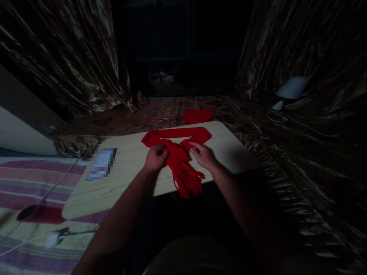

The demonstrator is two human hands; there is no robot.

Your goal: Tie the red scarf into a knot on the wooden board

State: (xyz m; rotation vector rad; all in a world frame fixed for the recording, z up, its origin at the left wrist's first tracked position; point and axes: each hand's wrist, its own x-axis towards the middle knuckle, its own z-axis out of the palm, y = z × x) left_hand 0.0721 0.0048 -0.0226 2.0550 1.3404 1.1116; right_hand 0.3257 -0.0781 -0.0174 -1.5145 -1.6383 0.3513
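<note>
A red scarf (178,157) lies on a small pale wooden table (120,191). Its band forms a loop at the far side and crosses over itself in the middle, and its fringed end hangs over the table's near edge. My left hand (155,157) is closed at the scarf's left side by the crossing, thumb and finger pinching the cloth. On the opposite side, my right hand (203,156) has its thumb and index finger at the scarf's right edge, closed on the fabric. Dim light hides the finer detail of the fingertips.
A blurred-out phone-like object (101,164) lies on the table's left part. Beyond the table sits a folded red cloth (197,115). A red cylinder (43,214) and a white charger with cables (54,240) rest on striped bedding at left. A white lamp (292,88) stands at far right.
</note>
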